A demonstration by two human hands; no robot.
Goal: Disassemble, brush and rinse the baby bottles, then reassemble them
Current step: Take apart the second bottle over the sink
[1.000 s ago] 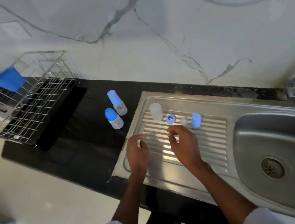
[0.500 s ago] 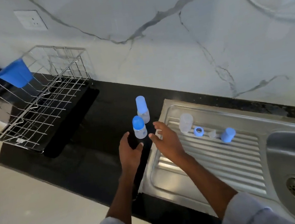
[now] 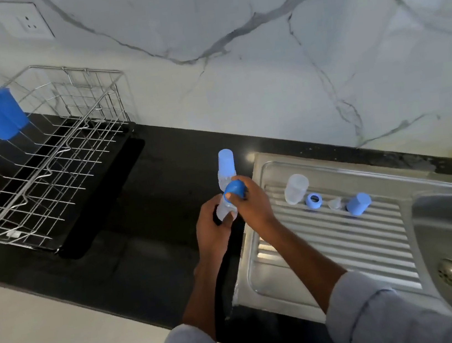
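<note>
Black counter; left hand grips bottle, base hidden; right hand grips cap

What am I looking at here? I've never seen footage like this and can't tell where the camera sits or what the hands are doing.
There is no machine: a person wears a camera on the head, looking down at their own two hands over a kitchen counter. The left hand grips the clear body of a baby bottle, and the right hand grips its blue cap. A second bottle stands just behind. On the steel drainboard lie the parts of a bottle already taken apart: a clear body, a blue ring, a small clear teat and a blue cap. A wire rack stands to the left.
</note>
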